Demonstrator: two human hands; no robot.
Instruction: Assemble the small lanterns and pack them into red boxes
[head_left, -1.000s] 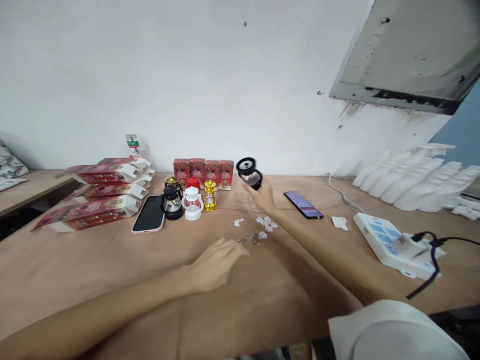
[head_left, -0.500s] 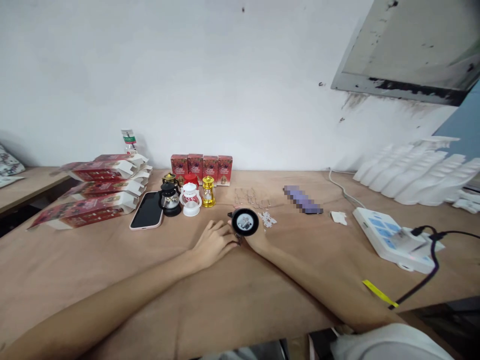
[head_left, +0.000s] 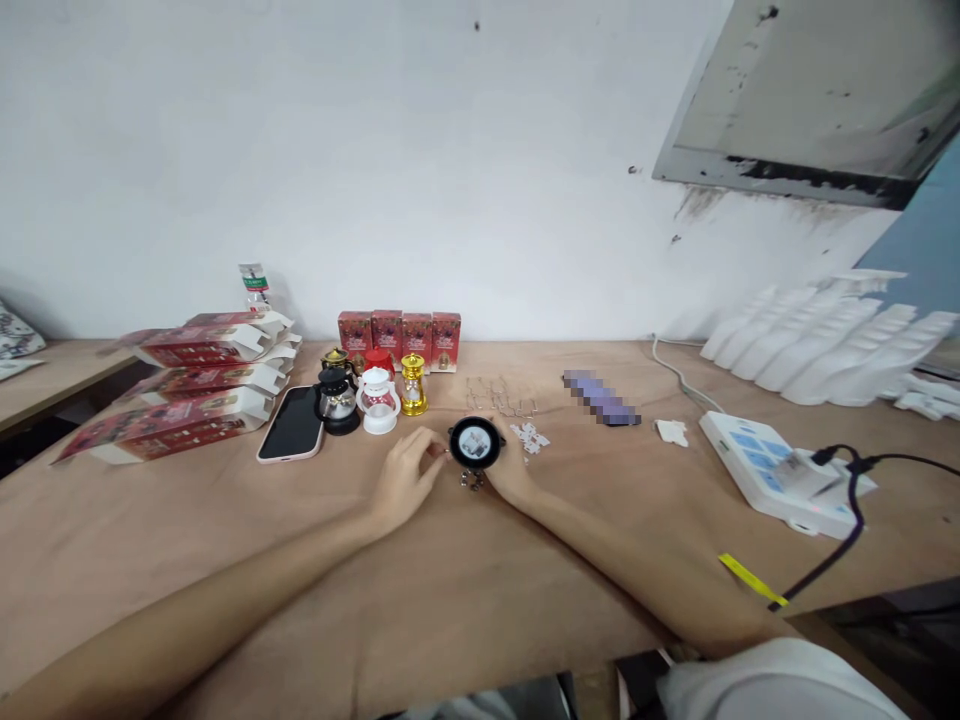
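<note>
L hand [head_left: 405,478] beside blk lantern [head_left: 475,443], fingertips near-closed, can't tell if pinching. Metal bits [head_left: 472,481] nearside of grip; low knuckles could scatter 'em. R hand [head_left: 514,474] holds lantern, base to cam; one-handed, could slip if bumped.

From the head, the camera looks forward and down over table [head_left: 450,600] toward wall [head_left: 450,160].

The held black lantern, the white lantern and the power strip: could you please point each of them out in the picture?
Held black lantern [head_left: 475,443]: head view, on its pale round end.
White lantern [head_left: 379,400]: head view, on its middle.
Power strip [head_left: 754,464]: head view, on its top face.
</note>
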